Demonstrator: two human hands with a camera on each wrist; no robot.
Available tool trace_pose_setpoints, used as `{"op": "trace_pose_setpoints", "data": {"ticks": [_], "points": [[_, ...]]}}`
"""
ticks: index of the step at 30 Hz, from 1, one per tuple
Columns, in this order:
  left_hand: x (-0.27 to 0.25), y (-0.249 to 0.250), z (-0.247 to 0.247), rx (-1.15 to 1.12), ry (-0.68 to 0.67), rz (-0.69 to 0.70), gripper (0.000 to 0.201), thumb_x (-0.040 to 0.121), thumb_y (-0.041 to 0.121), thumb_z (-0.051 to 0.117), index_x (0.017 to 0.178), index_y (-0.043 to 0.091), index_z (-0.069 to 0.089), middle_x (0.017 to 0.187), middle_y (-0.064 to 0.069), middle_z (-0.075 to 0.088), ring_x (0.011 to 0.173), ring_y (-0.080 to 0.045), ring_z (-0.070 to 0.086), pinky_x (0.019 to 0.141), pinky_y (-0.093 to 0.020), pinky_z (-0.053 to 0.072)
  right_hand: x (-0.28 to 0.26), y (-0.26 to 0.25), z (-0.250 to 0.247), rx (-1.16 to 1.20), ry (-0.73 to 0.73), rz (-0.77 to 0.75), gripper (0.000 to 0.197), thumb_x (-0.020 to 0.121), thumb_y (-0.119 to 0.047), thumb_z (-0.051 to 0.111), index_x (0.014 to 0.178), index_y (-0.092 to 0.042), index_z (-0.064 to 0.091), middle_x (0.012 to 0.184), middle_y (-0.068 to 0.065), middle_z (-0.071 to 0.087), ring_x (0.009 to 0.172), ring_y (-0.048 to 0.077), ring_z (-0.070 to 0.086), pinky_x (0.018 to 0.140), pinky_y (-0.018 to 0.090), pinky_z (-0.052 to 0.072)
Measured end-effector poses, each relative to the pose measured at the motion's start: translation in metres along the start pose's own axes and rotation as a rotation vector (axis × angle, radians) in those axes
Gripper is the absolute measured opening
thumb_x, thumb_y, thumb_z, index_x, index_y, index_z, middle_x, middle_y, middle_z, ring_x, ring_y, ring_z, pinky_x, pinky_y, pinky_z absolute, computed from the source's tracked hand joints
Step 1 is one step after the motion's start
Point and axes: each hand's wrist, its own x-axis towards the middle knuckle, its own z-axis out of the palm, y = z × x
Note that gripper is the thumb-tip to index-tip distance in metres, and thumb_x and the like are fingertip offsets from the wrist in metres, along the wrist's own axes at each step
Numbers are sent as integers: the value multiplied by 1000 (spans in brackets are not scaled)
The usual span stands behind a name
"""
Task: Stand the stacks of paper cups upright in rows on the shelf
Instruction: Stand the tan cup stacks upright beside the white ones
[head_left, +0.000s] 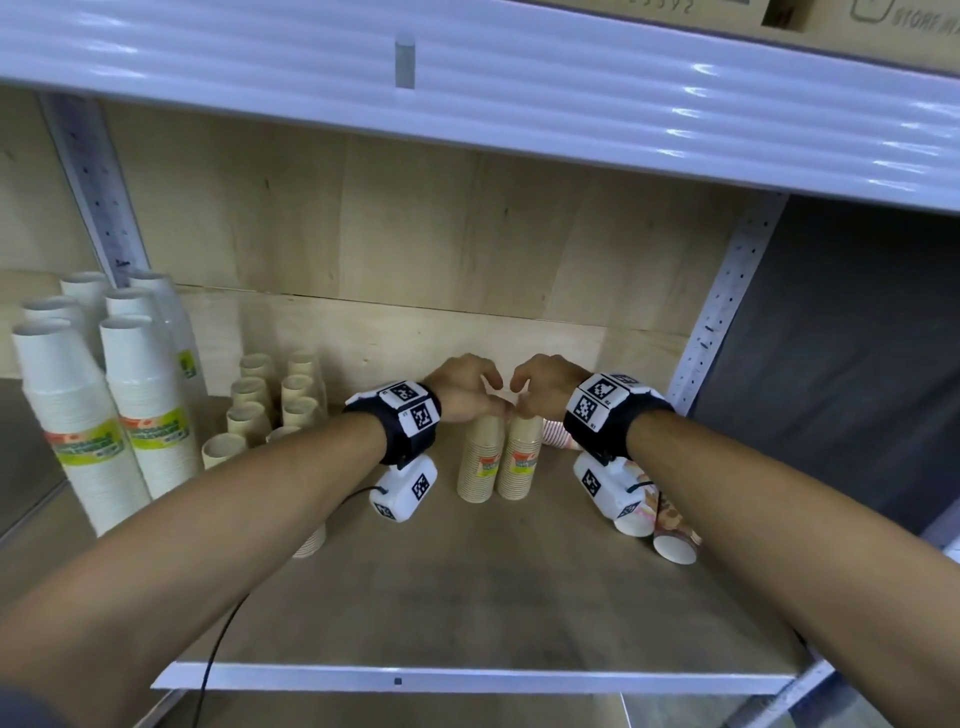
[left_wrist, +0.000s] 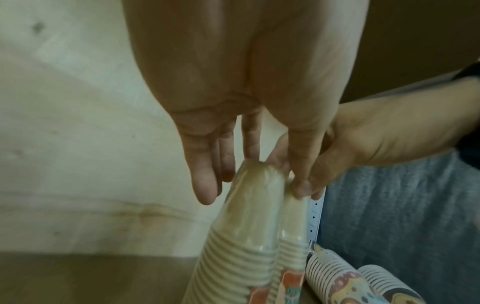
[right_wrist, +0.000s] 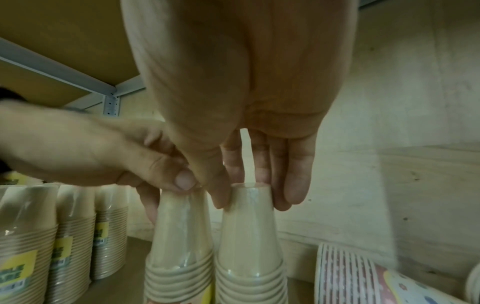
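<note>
Two tan paper cup stacks in clear wrap stand upright side by side at the middle of the shelf (head_left: 467, 597). My left hand (head_left: 470, 389) pinches the top of the left stack (head_left: 480, 460); in the left wrist view its fingers and thumb straddle that stack (left_wrist: 249, 216). Over the right stack (head_left: 522, 457), my right hand (head_left: 537, 387) holds the top between thumb and fingers (right_wrist: 285, 185), as the right wrist view shows on the stack (right_wrist: 249, 236). The two hands touch each other.
Tall white cup stacks (head_left: 130, 405) and rows of tan stacks (head_left: 270, 405) stand upright at the left. Patterned cup stacks (head_left: 670, 525) lie on their sides at the right, near the metal post (head_left: 727, 312). The upper shelf beam (head_left: 519, 104) runs overhead.
</note>
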Motion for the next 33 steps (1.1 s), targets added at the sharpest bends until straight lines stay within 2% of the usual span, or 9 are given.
{"op": "trace_pose_setpoints", "data": {"ticks": [4,6,11,13,19,23,25,30,33], "points": [[-1,18,-5,135,-54,-2,44,79,36,77,115,13,66,99,0,61,64,-12,62,50,-21,46,-1,-1,-1,-18,-54,4,44,86,-16,68,130,-14,62,125,4,62,111,20,61,78,25,45],[-1,21,-4,163,-56,-1,41,81,29,76,117,10,66,98,-2,63,57,-11,59,48,-21,46,-2,-2,-2,-30,-47,3,41,86,-15,68,126,-11,64,122,6,65,108,21,62,77,25,47],[-1,24,1,211,-49,38,37,85,15,70,122,11,68,118,-5,67,101,-18,64,80,-25,53,0,-4,3,-54,43,61,32,87,-9,65,118,-2,68,121,13,66,110,25,64,92,33,51],[-2,27,0,220,-40,46,37,86,14,68,124,11,67,121,-5,64,107,-19,62,83,-25,52,0,-3,1,-51,32,43,33,86,-11,67,118,-3,68,120,14,66,109,25,64,91,34,51],[-1,27,0,268,-45,52,35,88,14,66,122,13,67,123,-6,59,107,-21,60,79,-25,50,-3,0,-3,-63,-24,-25,34,85,-16,69,117,-3,68,117,15,66,105,27,63,84,33,52],[-3,34,-9,347,-112,19,38,87,12,66,124,13,66,120,-4,61,98,-17,58,75,-24,48,-3,-5,-7,-83,-65,-62,38,85,-17,71,121,-7,66,118,10,64,105,23,62,68,24,45],[-6,35,-15,380,-143,-11,38,86,12,67,124,12,66,120,-3,62,96,-16,57,73,-25,49,-2,-8,-9,-79,-84,-85,38,83,-16,72,119,-8,67,115,9,65,97,21,62,57,20,40],[-19,38,-31,451,-244,-136,36,83,9,65,119,7,67,116,-9,66,92,-22,63,61,-25,51,1,-24,-15,-81,-170,-136,32,82,-15,72,113,-5,69,77,-1,59,62,10,53,47,18,37],[-31,36,-42,471,-287,-216,35,79,7,67,114,7,69,115,-12,68,98,-27,68,75,-33,58,2,-41,-16,-112,-212,-164,30,80,-16,74,109,-6,69,80,1,61,60,11,53,50,19,42]]}}
